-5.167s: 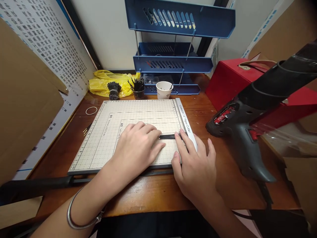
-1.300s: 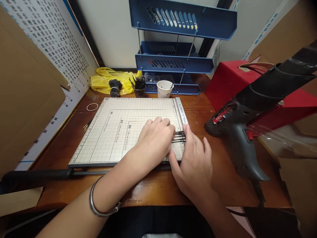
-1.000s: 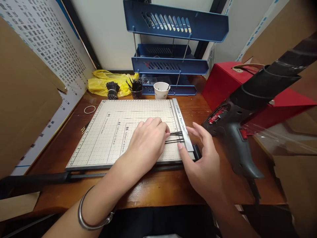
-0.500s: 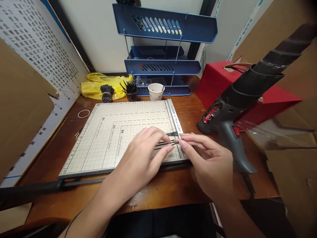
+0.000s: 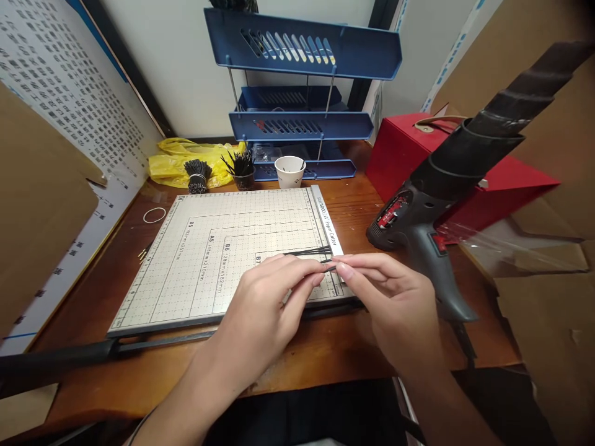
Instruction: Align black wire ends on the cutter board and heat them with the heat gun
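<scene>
Over the right side of a paper cutter [image 5: 199, 248], my left hand [image 5: 269, 303] pinches a thin black wire [image 5: 330, 268] between thumb and fingertips. The fingertips of my right hand [image 5: 397, 300] close on the same wire's other end, close to the cutter's label strip [image 5: 326, 226]. Just beyond my fingers, a few more black wires [image 5: 311, 251] lie across the grid. Most of the held wire is hidden by my left hand. The cutter's lever arm [image 5: 158, 341] is down along the near edge.
A grey heat gun [image 5: 418, 214] stands at the right before a red box [image 5: 502, 192]. Behind the cutter are a white paper cup [image 5: 290, 173], a dark cup of black wires [image 5: 244, 173], a wire bundle [image 5: 198, 176], a yellow bag [image 5: 167, 162] and blue trays [image 5: 302, 126].
My left fingers have closed together more on the wire, and the left hand sits slightly lower and flatter. The right hand keeps its pinch. The view has shifted a little.
</scene>
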`<state>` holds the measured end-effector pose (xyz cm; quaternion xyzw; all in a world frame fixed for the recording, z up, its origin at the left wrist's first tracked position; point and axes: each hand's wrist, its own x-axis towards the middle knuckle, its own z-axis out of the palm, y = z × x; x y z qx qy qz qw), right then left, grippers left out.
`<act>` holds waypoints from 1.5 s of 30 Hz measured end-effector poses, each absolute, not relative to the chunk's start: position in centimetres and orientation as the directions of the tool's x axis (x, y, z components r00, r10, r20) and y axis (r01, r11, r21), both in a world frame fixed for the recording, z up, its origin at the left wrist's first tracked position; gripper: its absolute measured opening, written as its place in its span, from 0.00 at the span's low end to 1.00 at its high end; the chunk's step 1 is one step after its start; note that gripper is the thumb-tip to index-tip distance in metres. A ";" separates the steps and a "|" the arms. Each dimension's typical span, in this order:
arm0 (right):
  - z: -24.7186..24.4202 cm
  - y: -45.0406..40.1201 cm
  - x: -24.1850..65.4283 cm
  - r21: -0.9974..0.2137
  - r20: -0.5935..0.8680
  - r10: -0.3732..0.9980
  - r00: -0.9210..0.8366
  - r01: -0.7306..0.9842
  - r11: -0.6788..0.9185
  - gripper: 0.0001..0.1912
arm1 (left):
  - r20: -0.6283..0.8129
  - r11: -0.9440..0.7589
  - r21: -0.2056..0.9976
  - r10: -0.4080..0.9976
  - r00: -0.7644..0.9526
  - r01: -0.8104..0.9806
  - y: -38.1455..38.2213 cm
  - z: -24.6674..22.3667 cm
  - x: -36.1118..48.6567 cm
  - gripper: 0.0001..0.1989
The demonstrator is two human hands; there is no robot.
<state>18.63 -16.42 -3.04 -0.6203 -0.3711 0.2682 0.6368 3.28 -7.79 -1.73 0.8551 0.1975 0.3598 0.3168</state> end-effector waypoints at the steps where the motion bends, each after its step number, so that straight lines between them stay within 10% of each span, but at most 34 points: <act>1: -3.1 -16.4 18.7 -0.990 0.134 0.807 0.575 0.105 0.089 0.06 | 0.495 -0.723 0.683 0.564 0.661 0.105 -7.8 -1.8 3.3 0.09; 21: -3.6 -16.0 19.0 -0.940 -0.060 0.742 0.667 -0.289 0.183 0.12 | 0.368 -0.477 0.865 0.812 0.454 0.153 -9.1 -2.1 2.9 0.10; 45: -3.1 -16.3 17.9 -0.961 0.074 0.672 0.737 -0.128 0.246 0.08 | 0.375 -0.476 0.865 0.825 0.423 0.162 -9.3 -2.2 2.8 0.06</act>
